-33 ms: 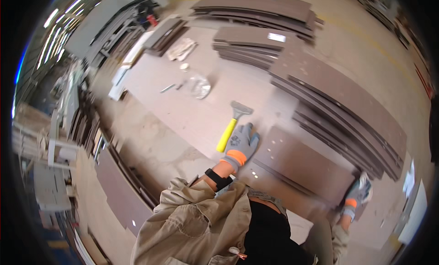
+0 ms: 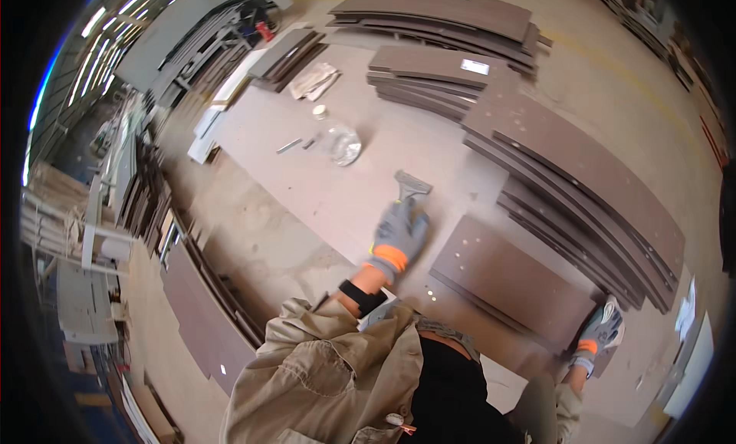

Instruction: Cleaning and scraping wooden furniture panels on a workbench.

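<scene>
My left hand (image 2: 400, 233), in a grey glove with an orange cuff, lies over the yellow handle of a scraper (image 2: 412, 185). The handle is almost wholly covered, and motion blur hides how the fingers sit. The scraper's wide metal head sticks out beyond the fingertips. At the lower right, my gloved right hand (image 2: 604, 330) rests by the right end of a brown board (image 2: 517, 279). Its fingers are closed on a whitish, crumpled piece that looks like a cloth (image 2: 612, 309). Beneath that board another brown board edge shows.
Stacks of brown boards (image 2: 590, 160) stand along the right and far side (image 2: 437, 7). On the pale work surface (image 2: 307, 191) lie a clear bottle (image 2: 345, 147), a rag (image 2: 314, 82) and a small metal strip (image 2: 289, 146). More boards (image 2: 203, 314) lean at the left.
My left hand has moved from beside the scraper onto its handle. The right hand stays by the board's end. The whole view has shifted slightly.
</scene>
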`<state>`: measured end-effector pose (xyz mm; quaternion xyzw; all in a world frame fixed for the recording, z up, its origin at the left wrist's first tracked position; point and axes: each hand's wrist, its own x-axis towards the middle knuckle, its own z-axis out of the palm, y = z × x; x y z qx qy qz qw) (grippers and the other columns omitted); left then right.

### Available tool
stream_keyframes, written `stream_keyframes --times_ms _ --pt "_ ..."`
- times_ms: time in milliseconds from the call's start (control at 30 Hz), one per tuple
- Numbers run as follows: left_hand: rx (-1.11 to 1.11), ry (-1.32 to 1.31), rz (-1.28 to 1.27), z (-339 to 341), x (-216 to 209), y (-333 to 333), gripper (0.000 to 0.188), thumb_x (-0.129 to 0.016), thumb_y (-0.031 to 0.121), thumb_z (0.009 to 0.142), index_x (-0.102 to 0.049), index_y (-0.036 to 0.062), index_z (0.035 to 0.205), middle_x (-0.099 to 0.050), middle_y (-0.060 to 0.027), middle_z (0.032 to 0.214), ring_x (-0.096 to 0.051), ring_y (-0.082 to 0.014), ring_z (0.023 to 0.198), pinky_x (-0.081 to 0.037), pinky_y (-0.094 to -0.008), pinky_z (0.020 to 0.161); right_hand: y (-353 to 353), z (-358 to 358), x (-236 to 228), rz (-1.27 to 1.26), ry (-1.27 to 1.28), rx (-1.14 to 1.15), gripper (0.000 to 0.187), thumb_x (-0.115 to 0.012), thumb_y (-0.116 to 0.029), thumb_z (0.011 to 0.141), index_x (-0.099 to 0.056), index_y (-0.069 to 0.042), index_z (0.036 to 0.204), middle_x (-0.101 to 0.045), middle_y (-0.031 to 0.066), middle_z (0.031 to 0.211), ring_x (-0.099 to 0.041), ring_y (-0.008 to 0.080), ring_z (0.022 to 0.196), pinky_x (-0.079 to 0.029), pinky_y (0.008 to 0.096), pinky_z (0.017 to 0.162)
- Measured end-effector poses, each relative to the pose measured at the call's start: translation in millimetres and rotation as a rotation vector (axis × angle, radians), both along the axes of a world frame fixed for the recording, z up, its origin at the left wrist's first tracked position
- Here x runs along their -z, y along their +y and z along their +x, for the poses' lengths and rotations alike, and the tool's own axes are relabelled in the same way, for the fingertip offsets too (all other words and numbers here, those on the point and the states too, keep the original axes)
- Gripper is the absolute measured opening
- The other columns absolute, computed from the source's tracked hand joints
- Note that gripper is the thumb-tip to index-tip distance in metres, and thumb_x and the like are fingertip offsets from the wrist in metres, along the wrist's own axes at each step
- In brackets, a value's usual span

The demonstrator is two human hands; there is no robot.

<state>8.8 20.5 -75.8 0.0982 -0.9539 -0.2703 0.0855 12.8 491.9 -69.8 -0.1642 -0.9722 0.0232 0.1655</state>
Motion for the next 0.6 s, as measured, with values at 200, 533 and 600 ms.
stream_keyframes --times_ms 200,533,600 --pt "-0.647 0.133 -0.001 -13 -3 -164 0.101 -0.073 0.049 0.067 -0.027 -0.0093 0.136 -0.035 -0.0275 0.138 -0.035 -0.0372 0.128 -0.029 -0.0406 0.107 -176 9 30 0.001 0.008 -0.720 0.048 -0.049 -0.017 0.086 -0.045 0.000 0.131 -0.047 0.0179 0.132 -0.040 0.0324 0.125 -0.027 0.0406 0.108" --pt "-0.503 0.358 0.440 -104 59 -255 0.098 -0.085 0.043 0.058 -0.038 -0.0019 0.131 -0.044 -0.0184 0.132 -0.043 -0.0320 0.121 -0.035 -0.0375 0.102 -182 68 -15 -2.297 -0.076 -0.076 0.054 -0.042 -0.041 0.095 -0.040 -0.003 0.133 -0.049 0.0166 0.129 -0.051 0.0255 0.115 -0.045 0.0370 0.095" --pt "-0.507 0.310 0.361 -110 72 -267 0.096 -0.086 0.040 0.058 -0.039 -0.0021 0.130 -0.044 -0.0184 0.132 -0.044 -0.0310 0.120 -0.035 -0.0369 0.102 -174 90 -59 -2.390 0.173 -0.002 0.056 -0.041 -0.043 0.095 -0.040 -0.003 0.133 -0.049 0.0171 0.130 -0.050 0.0278 0.117 -0.043 0.0411 0.098"
